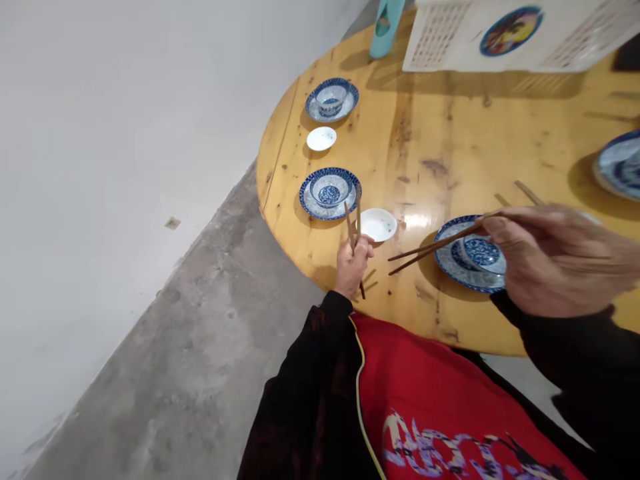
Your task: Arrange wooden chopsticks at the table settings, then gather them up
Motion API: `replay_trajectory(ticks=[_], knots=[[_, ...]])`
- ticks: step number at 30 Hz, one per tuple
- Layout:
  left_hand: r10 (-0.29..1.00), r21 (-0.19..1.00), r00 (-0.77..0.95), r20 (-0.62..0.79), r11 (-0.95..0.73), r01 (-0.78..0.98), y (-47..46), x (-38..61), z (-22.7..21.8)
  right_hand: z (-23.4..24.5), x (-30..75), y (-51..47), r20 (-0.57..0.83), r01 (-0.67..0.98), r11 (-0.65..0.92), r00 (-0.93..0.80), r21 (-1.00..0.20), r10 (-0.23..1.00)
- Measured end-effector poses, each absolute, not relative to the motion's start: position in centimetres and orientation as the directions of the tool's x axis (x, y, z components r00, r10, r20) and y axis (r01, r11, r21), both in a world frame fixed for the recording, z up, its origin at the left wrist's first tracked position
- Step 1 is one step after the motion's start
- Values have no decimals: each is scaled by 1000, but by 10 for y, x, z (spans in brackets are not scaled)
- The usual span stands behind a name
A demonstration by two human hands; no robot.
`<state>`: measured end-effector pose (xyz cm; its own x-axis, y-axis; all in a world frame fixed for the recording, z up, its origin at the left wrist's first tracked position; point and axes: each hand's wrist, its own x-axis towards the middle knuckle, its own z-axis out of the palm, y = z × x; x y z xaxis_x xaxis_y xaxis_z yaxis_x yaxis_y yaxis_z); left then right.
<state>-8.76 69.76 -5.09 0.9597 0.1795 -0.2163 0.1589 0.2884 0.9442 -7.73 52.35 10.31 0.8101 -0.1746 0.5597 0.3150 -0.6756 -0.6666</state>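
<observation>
My left hand [352,265] is closed around a pair of brown chopsticks [354,230] near the table's front edge, their tips pointing up between a blue-patterned plate with a bowl [330,193] and a small white saucer [378,224]. My right hand [555,257] grips several more chopsticks [435,244], which stick out to the left over another blue plate with a bowl [470,260].
The round wooden table [450,147] also carries a far plate with bowl [332,100], a second white saucer [321,139], a blue plate [620,163] at the right edge, a white basket [520,33] and a teal object [385,27]. Concrete floor and a white wall lie left.
</observation>
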Motion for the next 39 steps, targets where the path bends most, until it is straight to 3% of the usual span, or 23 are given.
replay_trajectory(ticks=[4, 11, 18, 28, 33, 39], knots=[[215, 924, 962, -168, 373, 78, 710, -73, -37, 93, -77, 524, 634, 393, -670, 758, -630, -152], [205, 980, 975, -87, 191, 47, 713, -76, -31, 83, -80, 519, 632, 379, -717, 767, -585, -111], [107, 989, 991, -78, 133, 64, 696, -108, -50, 76, -76, 525, 788, 551, -756, 611, -353, 78], [45, 994, 995, -88, 69, 85, 691, -103, -49, 65, -72, 524, 765, 576, -706, 640, -412, 76], [-45, 996, 996, 72, -50, -74, 681, -92, -52, 63, -72, 521, 748, 563, -702, 660, -436, 65], [-147, 998, 988, 39, -51, -47, 673, -87, -63, 53, -73, 512, 650, 475, -661, 759, -581, -25]])
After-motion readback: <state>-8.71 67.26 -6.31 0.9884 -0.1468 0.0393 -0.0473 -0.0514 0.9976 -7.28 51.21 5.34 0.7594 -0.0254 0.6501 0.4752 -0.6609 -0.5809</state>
